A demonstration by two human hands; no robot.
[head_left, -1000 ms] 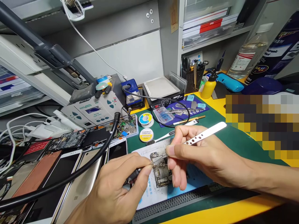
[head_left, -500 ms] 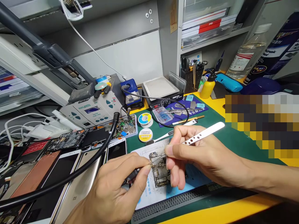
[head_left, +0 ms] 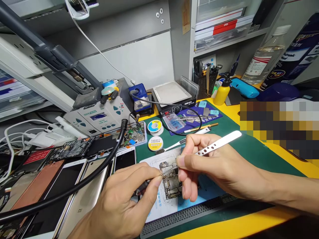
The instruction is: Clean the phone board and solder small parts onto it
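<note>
My right hand [head_left: 196,166] is closed round silver tweezers [head_left: 225,139] with a row of holes along the handle. Their thin tip points left to the fingertips of my left hand [head_left: 127,196], whose thumb and forefinger are pinched together. A tiny brass-coloured bit shows at that pinch, too small to name. Behind those fingers sits a dark object [head_left: 142,188], mostly hidden by the hand. Below the tweezers lies a phone circuit board [head_left: 171,184] on a white and blue printed sheet [head_left: 154,217]. My right fingers cover part of the board.
At left are several phones [head_left: 72,205] and a thick black hose [head_left: 99,177]. A soldering station [head_left: 99,114], a heating plate [head_left: 171,93], solder spool [head_left: 155,126] and brush [head_left: 171,146] stand beyond. A yellow bottle [head_left: 221,94] is at right on the bench around a green mat [head_left: 251,156].
Both hands hold almost the same pose. The tweezers have shifted very slightly right, and the whole view has moved a little.
</note>
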